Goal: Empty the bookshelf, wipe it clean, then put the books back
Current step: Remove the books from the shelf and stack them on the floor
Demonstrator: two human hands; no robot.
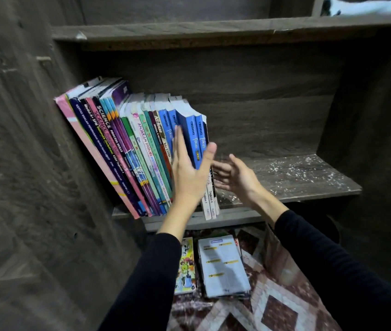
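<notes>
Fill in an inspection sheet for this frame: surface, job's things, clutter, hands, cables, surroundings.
Surface: shelf board, right part bare, speckled white.
Job's things: row of books leaning left on it; book stack and cartoon-cover book on the floor below.
Clutter: nothing seen.
Hands: left hand open at the blue spines; right hand open beside the row's end.
Cables: nothing seen.
Surroundings: dark wooden bookshelf; patterned floor.

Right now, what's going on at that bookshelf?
A person in black sleeves has both hands open at a row of books leaning left on the shelf. The left hand is spread over the blue spines at the row's right end; the right hand is beside it, holding nothing. The shelf to their right is speckled white. Other books lie on the floor below.
</notes>
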